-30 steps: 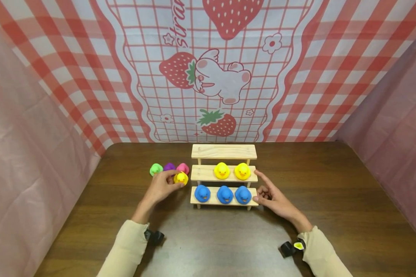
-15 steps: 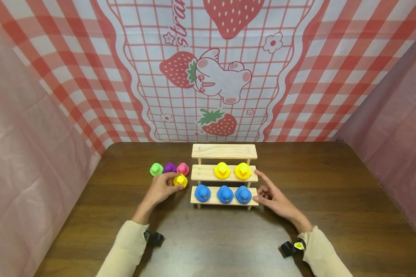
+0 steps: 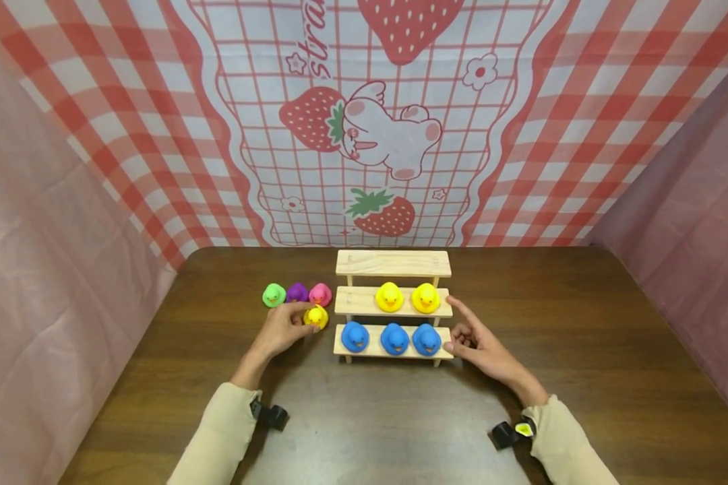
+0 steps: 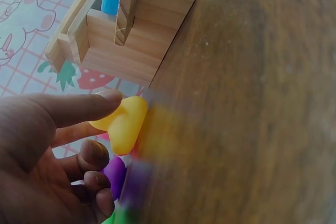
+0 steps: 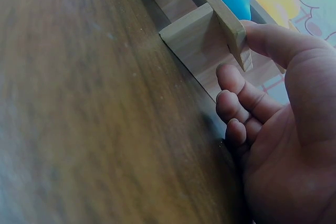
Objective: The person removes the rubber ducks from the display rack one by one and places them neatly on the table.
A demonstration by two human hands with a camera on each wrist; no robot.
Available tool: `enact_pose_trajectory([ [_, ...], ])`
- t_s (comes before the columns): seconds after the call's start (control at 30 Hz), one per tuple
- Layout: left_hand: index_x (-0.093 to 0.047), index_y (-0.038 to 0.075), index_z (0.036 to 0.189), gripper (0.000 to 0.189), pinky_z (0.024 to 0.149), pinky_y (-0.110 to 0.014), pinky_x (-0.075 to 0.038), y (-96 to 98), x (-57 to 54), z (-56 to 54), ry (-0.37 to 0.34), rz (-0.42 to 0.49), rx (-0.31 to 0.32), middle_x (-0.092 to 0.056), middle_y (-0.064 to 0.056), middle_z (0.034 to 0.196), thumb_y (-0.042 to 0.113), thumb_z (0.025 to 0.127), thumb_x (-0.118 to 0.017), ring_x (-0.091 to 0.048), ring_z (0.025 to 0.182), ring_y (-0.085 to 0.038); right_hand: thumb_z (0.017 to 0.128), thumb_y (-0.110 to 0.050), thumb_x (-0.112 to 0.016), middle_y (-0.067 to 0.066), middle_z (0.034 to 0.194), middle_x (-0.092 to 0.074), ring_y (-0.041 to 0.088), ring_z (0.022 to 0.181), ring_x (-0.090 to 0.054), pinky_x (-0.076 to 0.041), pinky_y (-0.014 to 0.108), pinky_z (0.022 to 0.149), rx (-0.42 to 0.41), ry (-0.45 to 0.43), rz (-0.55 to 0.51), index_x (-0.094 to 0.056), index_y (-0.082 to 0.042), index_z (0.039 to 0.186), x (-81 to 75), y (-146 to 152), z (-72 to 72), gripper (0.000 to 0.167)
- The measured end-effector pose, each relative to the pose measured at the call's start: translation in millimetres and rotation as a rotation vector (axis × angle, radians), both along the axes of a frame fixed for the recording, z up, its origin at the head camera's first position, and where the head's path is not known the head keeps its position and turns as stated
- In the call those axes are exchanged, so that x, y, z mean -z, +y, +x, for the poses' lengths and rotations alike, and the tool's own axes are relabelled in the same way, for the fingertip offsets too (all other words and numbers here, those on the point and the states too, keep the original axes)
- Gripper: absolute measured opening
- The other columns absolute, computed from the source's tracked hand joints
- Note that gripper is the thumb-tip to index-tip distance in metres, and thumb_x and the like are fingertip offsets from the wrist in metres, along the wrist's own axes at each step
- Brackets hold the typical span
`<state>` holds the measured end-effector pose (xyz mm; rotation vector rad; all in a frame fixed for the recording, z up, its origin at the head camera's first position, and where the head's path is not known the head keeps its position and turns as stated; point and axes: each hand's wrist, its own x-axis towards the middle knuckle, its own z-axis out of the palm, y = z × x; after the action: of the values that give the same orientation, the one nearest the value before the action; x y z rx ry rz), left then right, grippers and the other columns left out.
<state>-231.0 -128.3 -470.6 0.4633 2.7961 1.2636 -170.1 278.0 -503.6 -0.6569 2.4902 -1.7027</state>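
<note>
l hand's (image 3: 283, 328) fingers pinching yellow duck (image 3: 318, 318) l of rack (image 3: 394, 263); r hand's (image 3: 487, 349) fingers loose, thumb + index touching rack's r end. pink duck (image 3: 320, 295), purple duck (image 3: 296, 293), green duck (image 3: 274, 295) also l; 3 blue ducks (image 3: 394, 340) on btm tier.

There are 3 blue toy ducks (image 3: 394, 339), 3 yellow ducks (image 3: 317, 316), 1 green duck (image 3: 274, 296), 1 purple duck (image 3: 297, 292) and 1 pink duck (image 3: 320, 294), 1 wooden stand (image 3: 356, 301) with 3 shelves (image 3: 393, 263), 2 hands (image 3: 282, 329) and 2 wrist cameras (image 3: 276, 417).
</note>
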Motion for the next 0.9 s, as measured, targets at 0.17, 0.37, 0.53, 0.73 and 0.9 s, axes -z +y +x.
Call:
enact_pose_trajectory([
  [0.17,-0.071,-0.002,0.116,0.041,0.049,-0.020,-0.031,-0.8,1.9,-1.3,-0.008,0.017,-0.002,-0.048,0.001,0.060,0.007,0.078,-0.081,-0.042,0.054,-0.009,0.094,0.000,-0.063,0.003,0.080,-0.055,0.001,0.068,-0.047,-0.041,0.024,0.059,-0.001,-0.001,0.000,-0.019,-0.012,0.160,-0.7,0,-0.1,0.080],
  [0.37,-0.071,-0.002,0.116,0.040,0.048,-0.020,-0.032,-1.3,2.7,-1.6,-0.014,0.032,-0.007,-0.048,0.000,0.059,0.006,0.078,-0.081,-0.041,0.053,-0.007,0.094,0.000,-0.063,0.004,0.080,-0.056,0.002,0.068,-0.048,-0.041,0.024,0.059,0.000,-0.001,0.001,-0.018,-0.013,0.160,0.0,0,-0.1,0.080],
  [0.53,-0.070,-0.002,0.117,0.042,0.048,-0.019,-0.031,-0.7,1.0,-0.9,-0.016,0.028,-0.013,-0.047,0.001,0.059,0.007,0.077,-0.081,-0.040,0.052,-0.006,0.094,0.000,-0.063,0.005,0.080,-0.056,0.002,0.069,-0.048,-0.041,0.024,0.059,0.004,0.004,0.005,-0.019,-0.013,0.160,0.9,1,-1.0,0.080],
  [0.73,-0.070,-0.002,0.117,0.044,0.049,-0.020,-0.031,0.2,-3.1,0.3,0.012,0.014,-0.039,-0.047,0.001,0.061,0.010,0.076,-0.082,-0.040,0.053,-0.006,0.094,-0.001,-0.063,0.004,0.080,-0.056,0.002,0.069,-0.048,-0.041,0.024,0.059,0.004,0.005,0.006,-0.019,-0.014,0.160,1.1,1,-1.3,0.080],
  [0.9,-0.070,-0.003,0.117,0.043,0.050,-0.020,-0.032,1.5,-10.4,2.5,0.040,0.015,-0.044,-0.048,0.000,0.061,0.011,0.078,-0.081,-0.041,0.055,-0.007,0.095,-0.002,-0.063,0.004,0.080,-0.056,0.003,0.069,-0.047,-0.041,0.024,0.059,0.007,-0.006,0.009,-0.019,-0.014,0.160,0.8,1,-0.4,0.080],
])
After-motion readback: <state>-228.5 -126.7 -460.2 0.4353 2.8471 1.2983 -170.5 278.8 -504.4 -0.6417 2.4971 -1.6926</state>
